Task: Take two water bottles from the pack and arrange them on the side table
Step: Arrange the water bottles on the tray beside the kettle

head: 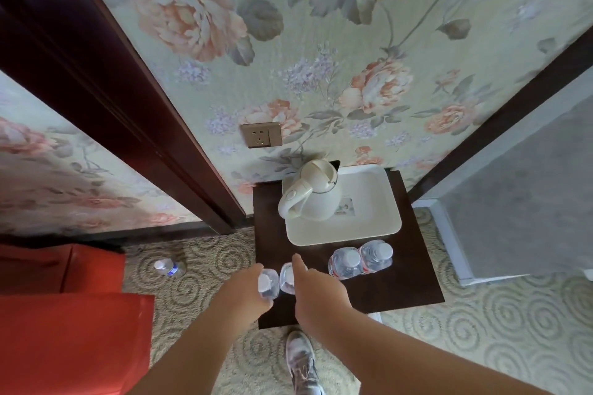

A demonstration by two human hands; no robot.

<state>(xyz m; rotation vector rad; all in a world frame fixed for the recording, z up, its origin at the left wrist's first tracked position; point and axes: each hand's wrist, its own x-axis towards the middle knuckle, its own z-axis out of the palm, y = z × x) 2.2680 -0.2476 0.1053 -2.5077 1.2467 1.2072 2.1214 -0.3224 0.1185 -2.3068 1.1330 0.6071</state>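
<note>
Against flowered wallpaper, a small dark tabletop [401,282] carries a white tray [369,215] with a pale kettle [311,196] on it, and two capped water bottles [361,258] standing upright and touching just in front of the tray on the right. Two more bottles stand upright, side by side, near the tabletop's front-left edge, each under a hand. The left hand [244,289] is wrapped around the left bottle [268,284], fingers closed on its body. The right hand [316,285] sits against the right bottle [287,277] with the forefinger stretched forward past the cap (whether the other fingers clamp the bottle cannot be told from above). Both bottles have their long axes vertical, pointing straight up at the camera, and each lies directly below and just ahead of its own hand, so the coming move likely turns on lowering or letting go straight down rather than sideways. A stray bottle [168,267] lies on the carpet [481,346] to the left.
</note>
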